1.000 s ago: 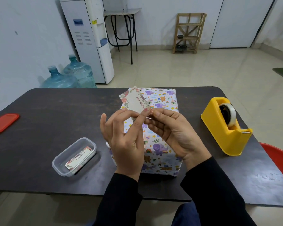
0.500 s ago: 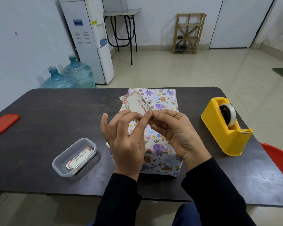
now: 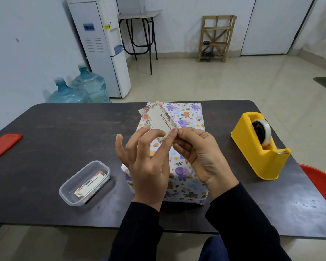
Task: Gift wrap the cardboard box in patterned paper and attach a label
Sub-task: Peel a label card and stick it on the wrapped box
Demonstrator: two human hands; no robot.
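Note:
A box wrapped in white paper with purple elephants [image 3: 184,117] stands in the middle of the dark table [image 3: 64,132]. Above it I hold a cream "Best Wishes" label [image 3: 157,118] with a floral border, tilted up and to the left. My left hand [image 3: 147,162] pinches the label's near end between thumb and index finger, its other fingers spread. My right hand [image 3: 198,153] pinches the same near corner from the right. Both hands hide the middle of the box top.
A clear plastic tub [image 3: 84,182] with more labels sits to the left of the box. Its red lid [image 3: 4,145] lies at the far left edge. A yellow tape dispenser [image 3: 258,146] stands to the right. A red chair [image 3: 322,183] shows past the table's right edge.
The label has tipped a little further back and to the left between my fingers. My left hand's free fingers have spread wider. The box and dispenser have not moved.

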